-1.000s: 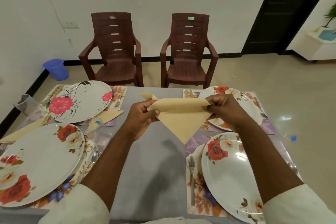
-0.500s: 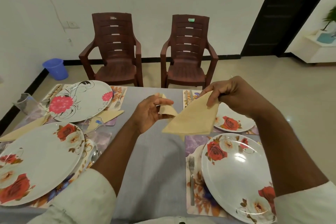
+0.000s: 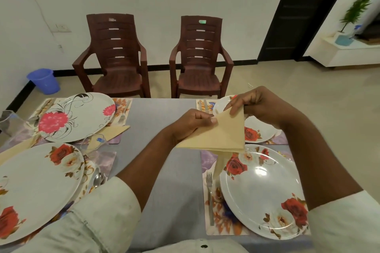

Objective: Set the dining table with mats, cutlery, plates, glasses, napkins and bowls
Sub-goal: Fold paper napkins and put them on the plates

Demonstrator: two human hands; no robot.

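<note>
A beige napkin [image 3: 223, 133], folded into a triangle, hangs in the air over the grey table [image 3: 164, 170]. My left hand [image 3: 191, 123] pinches its left edge. My right hand [image 3: 259, 102] pinches its top corner. A loose flap of the napkin droops toward the near right plate [image 3: 261, 191]. That floral plate lies on a mat [image 3: 220, 211] with a fork [image 3: 209, 197] to its left. A far right plate [image 3: 259, 131] shows partly behind my right hand.
Two floral plates [image 3: 76, 117] [image 3: 35, 189] on mats lie at the left, with folded napkins [image 3: 115, 130], a clear glass [image 3: 93, 142], another glass [image 3: 9, 122] and a spoon [image 3: 97, 179]. Two brown chairs [image 3: 115, 57] [image 3: 200, 57] stand beyond the table. A blue bucket [image 3: 44, 81] sits on the floor.
My right hand lifted the napkin's corner up and over, folding the flat spread triangle into a smaller one. My left hand shifted its pinch onto the left edge.
</note>
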